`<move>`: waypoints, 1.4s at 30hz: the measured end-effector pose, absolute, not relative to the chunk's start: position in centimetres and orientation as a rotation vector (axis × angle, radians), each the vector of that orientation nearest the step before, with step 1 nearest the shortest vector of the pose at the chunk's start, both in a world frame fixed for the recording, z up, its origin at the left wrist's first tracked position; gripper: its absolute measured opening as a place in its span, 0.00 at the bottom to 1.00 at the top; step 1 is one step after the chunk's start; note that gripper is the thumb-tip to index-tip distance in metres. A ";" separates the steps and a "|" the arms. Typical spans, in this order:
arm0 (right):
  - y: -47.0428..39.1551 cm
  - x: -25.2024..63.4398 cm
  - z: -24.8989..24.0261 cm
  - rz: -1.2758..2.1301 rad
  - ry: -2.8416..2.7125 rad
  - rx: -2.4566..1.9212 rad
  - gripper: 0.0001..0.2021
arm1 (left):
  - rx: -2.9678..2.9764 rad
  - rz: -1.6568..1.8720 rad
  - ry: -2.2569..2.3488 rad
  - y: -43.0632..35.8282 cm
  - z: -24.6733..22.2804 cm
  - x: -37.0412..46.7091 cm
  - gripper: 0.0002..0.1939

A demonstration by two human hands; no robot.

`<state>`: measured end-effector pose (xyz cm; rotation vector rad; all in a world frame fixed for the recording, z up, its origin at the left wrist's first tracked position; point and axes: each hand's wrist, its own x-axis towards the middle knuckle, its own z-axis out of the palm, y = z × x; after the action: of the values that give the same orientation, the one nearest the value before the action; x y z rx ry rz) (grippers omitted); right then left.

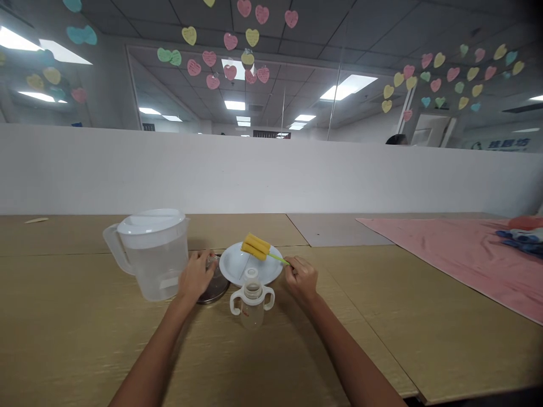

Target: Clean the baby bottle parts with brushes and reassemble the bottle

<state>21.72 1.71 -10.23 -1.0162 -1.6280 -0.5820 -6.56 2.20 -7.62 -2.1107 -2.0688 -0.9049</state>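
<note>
Yellow sponge brush (255, 247), one, over one plate (228, 264), far edge.
Right hand (301, 278) grips its stick (278, 258); left hand (197, 275) curls its fingers by one disc (215, 290), grip unclear.

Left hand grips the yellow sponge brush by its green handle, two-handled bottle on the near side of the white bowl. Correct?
Wrong hand: the head view shows the right hand gripping the yellow sponge brush by its green handle. Two-handled bottle on the near side of the white bowl: correct.
</note>
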 end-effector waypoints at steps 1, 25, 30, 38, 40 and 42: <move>1.7 21.7 -10.3 -0.580 -1.631 -1.017 0.13 | -2.094 -0.906 -2.035 2.1 -7.5 -6.4 0.15; 1.7 21.6 -10.3 -0.592 -1.628 -1.062 0.12 | -2.101 -0.804 -1.906 1.4 -6.3 -4.4 0.14; 1.7 21.3 -10.4 -0.579 -1.617 -1.058 0.12 | -2.518 -0.777 -1.641 2.7 -5.8 -1.0 0.12; 1.6 21.4 -10.4 -0.591 -1.599 -1.063 0.12 | -2.729 -0.603 -1.659 4.0 -5.9 0.7 0.04; 1.7 21.4 -10.4 -0.575 -1.572 -1.054 0.12 | -2.677 -0.855 -1.569 3.4 -6.1 -0.1 0.08; 1.8 21.4 -10.5 -0.561 -1.551 -1.031 0.12 | -2.550 -1.182 -1.489 2.6 -6.8 -1.0 0.12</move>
<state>21.42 1.76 -10.50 -1.0313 -1.5514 -0.5606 -0.96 2.64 -6.76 -2.5502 -1.4894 -1.1825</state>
